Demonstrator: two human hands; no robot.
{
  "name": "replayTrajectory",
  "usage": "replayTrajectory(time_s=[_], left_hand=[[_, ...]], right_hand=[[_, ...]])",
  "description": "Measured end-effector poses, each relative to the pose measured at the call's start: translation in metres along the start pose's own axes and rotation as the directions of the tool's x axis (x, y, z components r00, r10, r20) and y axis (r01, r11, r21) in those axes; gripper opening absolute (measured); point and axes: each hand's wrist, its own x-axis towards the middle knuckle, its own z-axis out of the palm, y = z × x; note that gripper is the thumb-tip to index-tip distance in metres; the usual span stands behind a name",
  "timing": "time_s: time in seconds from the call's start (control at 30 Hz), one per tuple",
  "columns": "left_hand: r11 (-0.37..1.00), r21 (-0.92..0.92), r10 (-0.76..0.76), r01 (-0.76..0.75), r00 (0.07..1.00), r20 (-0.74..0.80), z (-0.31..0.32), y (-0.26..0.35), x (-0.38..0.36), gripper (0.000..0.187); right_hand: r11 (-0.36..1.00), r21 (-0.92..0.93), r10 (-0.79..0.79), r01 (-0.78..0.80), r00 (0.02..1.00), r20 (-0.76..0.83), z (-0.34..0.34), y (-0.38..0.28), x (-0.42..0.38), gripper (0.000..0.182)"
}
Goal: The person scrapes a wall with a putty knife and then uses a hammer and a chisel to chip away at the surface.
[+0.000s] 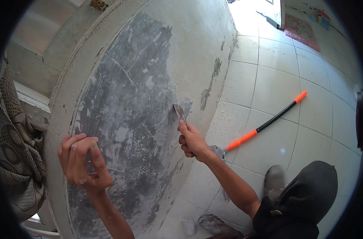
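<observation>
My right hand [193,140] is wrapped round the handle of a putty knife [178,111], which the fingers mostly hide. Its worn metal blade points up and meets the wall at the right side of a large scraped grey patch [127,99]. Toward the lower left, my left hand [84,161] is raised in front of the same patch. Its fingers are loosely curled, the thumb stands apart from the palm, and nothing shows in the grasp. White dust and pale wraps or smears mark its fingers.
A long-handled tool [275,118] with orange and black sections and a metal head lies on dusty floor tiles [277,75]. Patterned cloth [16,159] hangs at the left. A pink mat [301,32] lies far right, and a whitish cup-like object [188,227] stands near my shoe [217,225].
</observation>
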Motion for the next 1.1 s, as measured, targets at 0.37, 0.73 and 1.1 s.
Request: replayTrajectory(time_s=[0.37,0.73,1.1], left_hand=[[1.0,0.014,-0.002,0.002,1.0,-0.003,0.001,0.003,0.003,0.018],[1.0,0.011,-0.01,0.011,1.0,-0.01,-0.001,0.002,0.0,0.016],[0.999,-0.044,0.016,-0.017,1.0,-0.027,-0.001,-0.002,0.0,0.014]], right_hand=[[0.998,-0.043,0.043,-0.044,0.999,-0.03,-0.003,0.001,0.007,0.045],[0.997,0.081,0.002,-0.003,1.0,0.013,0.007,-0.005,0.001,0.046],[0.991,0.122,0.058,-0.062,0.998,0.036,0.011,-0.006,0.002,0.045]])
